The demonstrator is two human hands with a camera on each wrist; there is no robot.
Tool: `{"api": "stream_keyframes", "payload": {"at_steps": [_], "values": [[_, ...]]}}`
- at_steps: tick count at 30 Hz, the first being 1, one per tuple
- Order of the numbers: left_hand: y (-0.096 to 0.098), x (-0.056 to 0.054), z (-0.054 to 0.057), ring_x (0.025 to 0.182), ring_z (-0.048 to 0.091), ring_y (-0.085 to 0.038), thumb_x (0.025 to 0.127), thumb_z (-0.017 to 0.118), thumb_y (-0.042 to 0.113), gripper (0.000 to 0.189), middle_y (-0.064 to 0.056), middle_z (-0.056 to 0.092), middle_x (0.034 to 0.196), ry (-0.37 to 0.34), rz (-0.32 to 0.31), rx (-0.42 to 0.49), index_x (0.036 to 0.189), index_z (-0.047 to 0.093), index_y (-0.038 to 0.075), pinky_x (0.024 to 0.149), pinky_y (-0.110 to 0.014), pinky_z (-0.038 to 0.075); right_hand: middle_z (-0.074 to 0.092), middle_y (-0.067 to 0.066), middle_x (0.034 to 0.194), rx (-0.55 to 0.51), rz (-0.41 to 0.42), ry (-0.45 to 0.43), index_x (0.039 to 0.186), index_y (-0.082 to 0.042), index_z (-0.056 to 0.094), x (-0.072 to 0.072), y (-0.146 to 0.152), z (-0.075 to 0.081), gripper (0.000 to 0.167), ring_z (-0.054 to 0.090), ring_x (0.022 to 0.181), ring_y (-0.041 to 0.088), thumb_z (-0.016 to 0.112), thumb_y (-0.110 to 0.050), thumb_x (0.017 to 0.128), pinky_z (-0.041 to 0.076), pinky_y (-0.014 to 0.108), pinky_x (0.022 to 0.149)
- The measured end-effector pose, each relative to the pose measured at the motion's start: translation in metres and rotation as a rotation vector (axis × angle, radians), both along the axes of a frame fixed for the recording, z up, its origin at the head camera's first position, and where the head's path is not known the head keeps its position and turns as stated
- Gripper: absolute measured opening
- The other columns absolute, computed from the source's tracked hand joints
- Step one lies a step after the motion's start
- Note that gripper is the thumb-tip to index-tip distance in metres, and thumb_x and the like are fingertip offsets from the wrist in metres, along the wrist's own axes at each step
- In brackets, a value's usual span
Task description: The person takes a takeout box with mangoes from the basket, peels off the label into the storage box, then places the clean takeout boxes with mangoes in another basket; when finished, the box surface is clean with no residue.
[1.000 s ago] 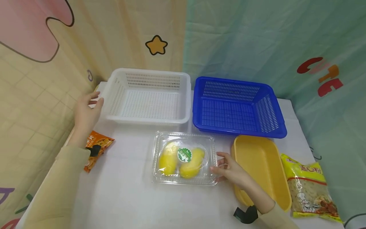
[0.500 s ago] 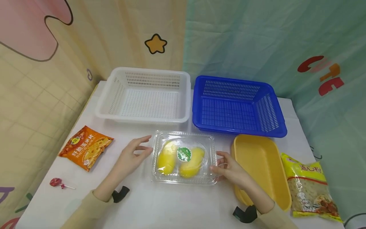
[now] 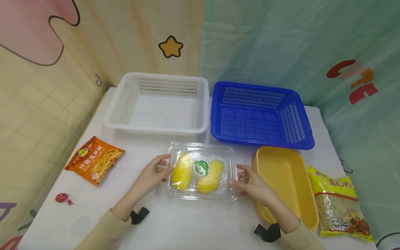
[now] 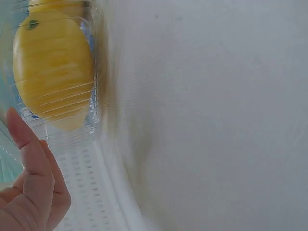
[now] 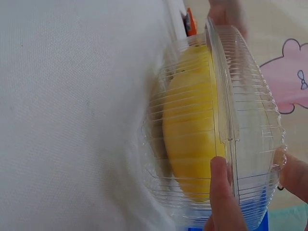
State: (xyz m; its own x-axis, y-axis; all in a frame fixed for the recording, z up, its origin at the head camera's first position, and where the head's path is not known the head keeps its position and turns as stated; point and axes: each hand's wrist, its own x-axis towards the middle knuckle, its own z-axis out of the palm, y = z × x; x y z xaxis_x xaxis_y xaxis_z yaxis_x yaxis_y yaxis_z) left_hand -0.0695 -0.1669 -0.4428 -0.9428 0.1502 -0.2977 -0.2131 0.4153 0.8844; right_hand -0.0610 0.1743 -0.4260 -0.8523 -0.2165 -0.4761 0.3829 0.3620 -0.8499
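Note:
A clear plastic clamshell box (image 3: pixel 229 158) lies on the table, its hinged lid down. Inside are yellow fruits (image 3: pixel 182 174) that look like mangoes, and a round green-and-white sticker (image 3: pixel 201 168) shows on top. At the box's left edge, my left hand (image 3: pixel 150 176) has its thumb over the rim and its fingers along the side. My right hand (image 3: pixel 253 184) pinches the right edge. In the right wrist view a finger (image 5: pixel 222 195) presses the side wall while the thumb (image 5: pixel 296 175) touches the lid. The left wrist view shows fingers (image 4: pixel 36 168) beside the box end.
Behind the box stand a white basket (image 3: pixel 156 130) and a blue basket (image 3: pixel 262 140). A yellow tray (image 3: pixel 282 184) is close to my right hand, with a yellow food bag (image 3: pixel 339 205) beyond it. An orange snack bag (image 3: pixel 95 161) and a lollipop (image 3: pixel 62 198) lie on the left.
My left hand has come from beside the white basket down and right to the box's left edge, uncovering the snack bag and lollipop. My right hand and the box look unmoved.

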Motion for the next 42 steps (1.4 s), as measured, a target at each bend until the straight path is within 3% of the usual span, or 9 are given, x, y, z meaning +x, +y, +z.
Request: {"api": "stream_keyframes", "payload": {"at_steps": [5,10,14,20,23,26,33,42], "values": [[0.002,0.000,0.002,0.075,0.063,-0.017,0.096,0.065,0.026,0.058,-0.021,0.053,0.122,-0.007,0.005,-0.009,0.146,0.043,0.006,0.074,-0.031,0.059,0.049,0.024,0.119,0.097,0.045,0.052,0.148,0.005,0.026,0.000,0.001,0.006,0.081,0.058,0.094,0.027,0.075,-0.015,0.087,0.060,0.040,0.076],[0.006,0.000,0.002,0.081,0.061,-0.017,0.095,0.065,0.024,0.058,-0.019,0.052,0.121,-0.021,0.023,-0.016,0.146,0.043,0.006,0.071,-0.028,0.059,0.049,0.027,0.131,0.305,0.145,0.326,0.145,0.007,0.034,-0.010,0.001,0.031,0.074,0.056,0.113,0.039,0.073,-0.021,0.088,0.056,0.047,0.090],[0.007,-0.001,0.003,0.084,0.060,-0.018,0.095,0.065,0.022,0.057,-0.019,0.053,0.120,-0.020,0.032,-0.031,0.145,0.043,0.006,0.070,-0.026,0.059,0.053,0.022,0.131,0.364,0.247,0.489,0.140,0.003,0.046,-0.026,-0.015,0.057,0.062,0.054,0.117,0.037,0.072,-0.022,0.090,0.055,0.046,0.091],[0.007,-0.001,0.003,0.086,0.059,-0.019,0.095,0.066,0.022,0.057,-0.019,0.053,0.120,-0.023,0.039,-0.041,0.145,0.044,0.006,0.070,-0.026,0.058,0.062,0.011,0.122,0.433,0.548,0.498,0.132,-0.006,0.059,-0.055,-0.062,0.081,0.049,0.059,0.109,0.027,0.070,-0.031,0.091,0.055,0.037,0.087],[0.006,-0.001,0.003,0.087,0.059,-0.020,0.095,0.066,0.021,0.057,-0.018,0.053,0.119,-0.027,0.043,-0.041,0.145,0.044,0.006,0.070,-0.025,0.058,0.064,0.007,0.113,0.488,0.688,0.495,0.121,-0.008,0.066,-0.069,-0.083,0.083,0.037,0.061,0.103,0.025,0.071,-0.029,0.090,0.053,0.033,0.086],[0.006,0.000,0.003,0.088,0.059,-0.020,0.095,0.066,0.022,0.057,-0.019,0.053,0.120,-0.030,0.037,-0.037,0.146,0.044,0.006,0.070,-0.026,0.058,0.063,0.003,0.101,0.540,0.779,0.498,0.108,-0.011,0.070,-0.079,-0.096,0.079,0.023,0.059,0.095,0.021,0.072,-0.024,0.089,0.050,0.029,0.082],[0.006,-0.001,0.003,0.090,0.060,-0.020,0.095,0.065,0.022,0.057,-0.019,0.053,0.122,-0.025,0.029,-0.033,0.146,0.043,0.007,0.070,-0.026,0.059,0.059,0.004,0.096,0.636,0.854,0.555,0.095,-0.012,0.071,-0.085,-0.110,0.069,0.011,0.054,0.085,0.017,0.075,-0.017,0.086,0.050,0.029,0.079],[0.006,-0.001,0.002,0.090,0.060,-0.020,0.095,0.066,0.021,0.057,-0.020,0.053,0.122,-0.026,0.032,-0.036,0.146,0.043,0.006,0.070,-0.026,0.059,0.055,0.002,0.092,0.674,0.832,0.546,0.087,-0.012,0.068,-0.083,-0.115,0.058,0.009,0.054,0.080,0.015,0.076,-0.015,0.085,0.050,0.025,0.069]]}}
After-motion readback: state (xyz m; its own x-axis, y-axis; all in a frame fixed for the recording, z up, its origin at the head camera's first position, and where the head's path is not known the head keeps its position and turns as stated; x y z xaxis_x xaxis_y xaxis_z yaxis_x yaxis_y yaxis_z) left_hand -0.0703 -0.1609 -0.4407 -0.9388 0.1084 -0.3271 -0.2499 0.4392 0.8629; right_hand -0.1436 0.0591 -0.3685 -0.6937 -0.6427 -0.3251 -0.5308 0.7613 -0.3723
